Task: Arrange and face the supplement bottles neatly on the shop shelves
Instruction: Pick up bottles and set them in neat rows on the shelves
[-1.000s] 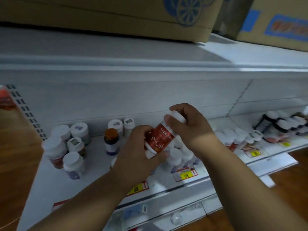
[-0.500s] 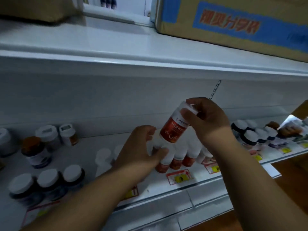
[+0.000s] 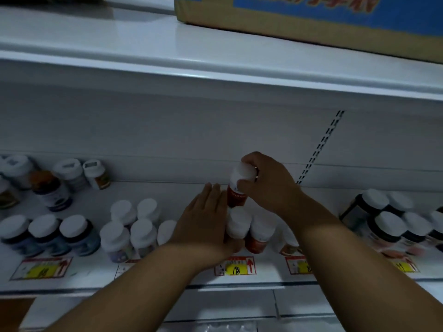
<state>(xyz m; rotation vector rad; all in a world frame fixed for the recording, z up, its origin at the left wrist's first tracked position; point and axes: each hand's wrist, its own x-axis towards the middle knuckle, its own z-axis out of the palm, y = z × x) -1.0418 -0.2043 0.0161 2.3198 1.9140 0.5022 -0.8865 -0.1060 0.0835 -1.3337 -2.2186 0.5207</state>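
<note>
My right hand [image 3: 268,185] grips the white cap of a red-labelled supplement bottle [image 3: 237,192], held upright behind a front group of red bottles with white caps [image 3: 261,233] on the white shelf [image 3: 182,271]. My left hand [image 3: 206,224] lies flat with fingers straight against the left side of that group, its thumb around the front bottle [image 3: 237,224]. The base of the held bottle is hidden behind the front bottle's cap.
White-capped bottles [image 3: 129,226] stand left of my hands, dark bottles [image 3: 45,233] further left, and several more at the back left [image 3: 69,173]. Dark bottles [image 3: 388,216] fill the right. Price tags [image 3: 236,268] line the shelf edge. A cardboard box [image 3: 311,22] sits on the upper shelf.
My right hand has brought the tilted red bottle down and back, upright behind the front row. My left hand let go of it and now presses flat against the row.
</note>
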